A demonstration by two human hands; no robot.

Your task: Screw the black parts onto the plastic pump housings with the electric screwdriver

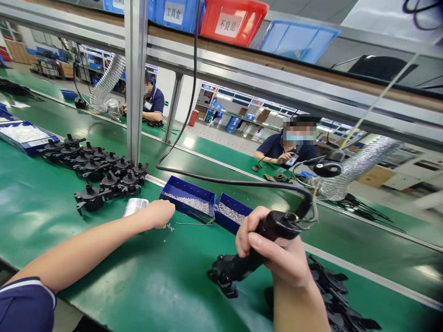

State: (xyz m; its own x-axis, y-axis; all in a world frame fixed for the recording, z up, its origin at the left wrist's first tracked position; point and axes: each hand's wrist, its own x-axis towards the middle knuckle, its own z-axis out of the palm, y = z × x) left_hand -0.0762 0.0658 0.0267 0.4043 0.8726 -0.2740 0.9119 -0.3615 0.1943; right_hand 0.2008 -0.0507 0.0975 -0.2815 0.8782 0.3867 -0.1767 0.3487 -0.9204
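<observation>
Keep your right hand (273,249) tight around the black screwdriver (258,244), straight up on the black part (224,276), while your left hand (159,213), fingers curled, picks tiny screws (169,227) beside the blue tray (188,200).

Two blue screw trays (188,190), three bins (232,19) on the shelf, two co-workers (290,145), about twelve black assemblies (93,168).

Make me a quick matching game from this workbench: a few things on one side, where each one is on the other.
Things:
1. right hand
2. left hand
3. red bin
4. black parts

Places:
A. on the top shelf
B. by loose screws on the mat
C. clustered left of the screw trays
D. around the screwdriver

Pairs: 1-D, 2-B, 3-A, 4-C
</observation>
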